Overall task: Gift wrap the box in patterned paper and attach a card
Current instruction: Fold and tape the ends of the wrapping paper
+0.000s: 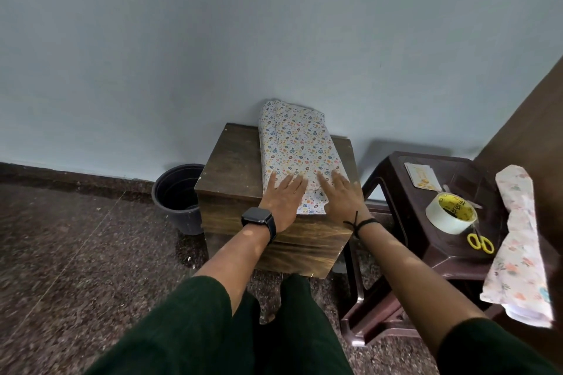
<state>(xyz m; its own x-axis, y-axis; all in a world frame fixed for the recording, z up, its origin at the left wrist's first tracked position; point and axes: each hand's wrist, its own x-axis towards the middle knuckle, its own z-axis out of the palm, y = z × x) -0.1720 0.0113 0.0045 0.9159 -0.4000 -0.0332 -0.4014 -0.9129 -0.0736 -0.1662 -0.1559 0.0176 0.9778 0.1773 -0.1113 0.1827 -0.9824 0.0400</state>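
A plain pale blue-grey wall (213, 39) meets a dark speckled stone floor (76, 253). A dark wooden box-like worktop (231, 161) stands against it, a black plastic bucket (178, 198) left, a brown plastic stool (426, 240) right.

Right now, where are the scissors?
In the head view, the scissors lie on the dark stool to the person's right, just in front of the tape roll and beside the floral paper.

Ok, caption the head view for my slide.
Both hands, left hand and right hand, press the paper-wrapped box flat on a wooden stand.
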